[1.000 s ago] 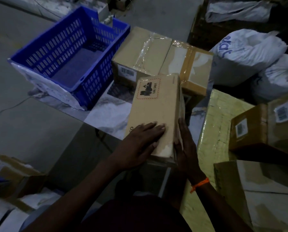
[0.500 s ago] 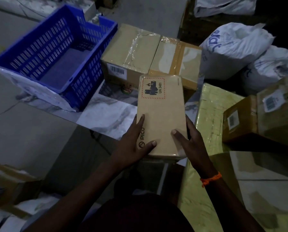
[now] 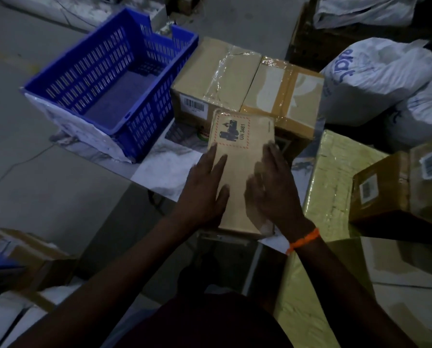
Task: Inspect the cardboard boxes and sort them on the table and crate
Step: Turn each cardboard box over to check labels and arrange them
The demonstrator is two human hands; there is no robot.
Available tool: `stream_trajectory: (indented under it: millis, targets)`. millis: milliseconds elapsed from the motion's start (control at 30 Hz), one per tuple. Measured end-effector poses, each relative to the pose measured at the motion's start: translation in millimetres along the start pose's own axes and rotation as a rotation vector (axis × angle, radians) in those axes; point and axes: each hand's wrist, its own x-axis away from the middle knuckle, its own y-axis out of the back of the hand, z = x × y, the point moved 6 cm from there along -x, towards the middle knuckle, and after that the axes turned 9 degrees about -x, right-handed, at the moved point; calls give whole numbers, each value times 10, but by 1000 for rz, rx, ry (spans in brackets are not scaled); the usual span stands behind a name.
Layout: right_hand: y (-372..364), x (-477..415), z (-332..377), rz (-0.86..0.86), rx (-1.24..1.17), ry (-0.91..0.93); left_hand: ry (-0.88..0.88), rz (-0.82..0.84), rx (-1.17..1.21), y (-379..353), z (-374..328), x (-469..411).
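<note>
"Which box is being checked?"

"The flat cardboard box with the UN 3481 battery label, in the middle of the frame. It seems to rest on the bench near the front edge, with its far end close up to the two cartons behind."

"Is it being held?"

"There's no real grip on it. The left hand lies flat along its left edge, fingers straight and spread. The right hand rests palm down on the top toward the right. It's a bit blurred, but the fingers are straight too, and nothing is curled round the box."

"How much is sorted?"

"Two on the bench, I'd say. The barcode-labelled carton and the brown-taped carton stand side by side, touching, at upper centre. The flat one looks set to be the third. The blue crate sits at upper left, and no box shows in it."

"And what's left?"

"Plenty, by my guess. At the right of the frame there's a yellow wrapped parcel, with brown labelled boxes on or beside it. There are more cartons at lower left and white sacks at upper right. Whether all of that belongs to this job, I can't tell."

"So it's early days?"

"Early to middle, I'd judge. Nothing has gone to the crate yet."
</note>
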Motion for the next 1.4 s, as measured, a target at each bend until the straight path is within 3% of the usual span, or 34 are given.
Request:
stream_trajectory:
  millis: [167,533,800,1033,1233,1333,1400]
  targets:
    - [-218,-612,-58,175,285,-22,-12,118,-300,-57,-15,-652]
    - [-303,-621,-165,196,334,-38,-31,107,-394,-155,107,-696]
    - [-307,173,106,145,334,110,-125,111,-387,-27,-39,102]
    - [-382,428,65,133,358,131,-145,122,-332,-74,8,449]
    - [-384,408,51,108,200,69,-173,-11,-14,-79,20,444]
    - [-224,403,-41,-35,-129,-120,89,-34,365,-132,93,511]
    - [-193,400,-154,-36,-254,-307,312,18,613,-200,123,544]
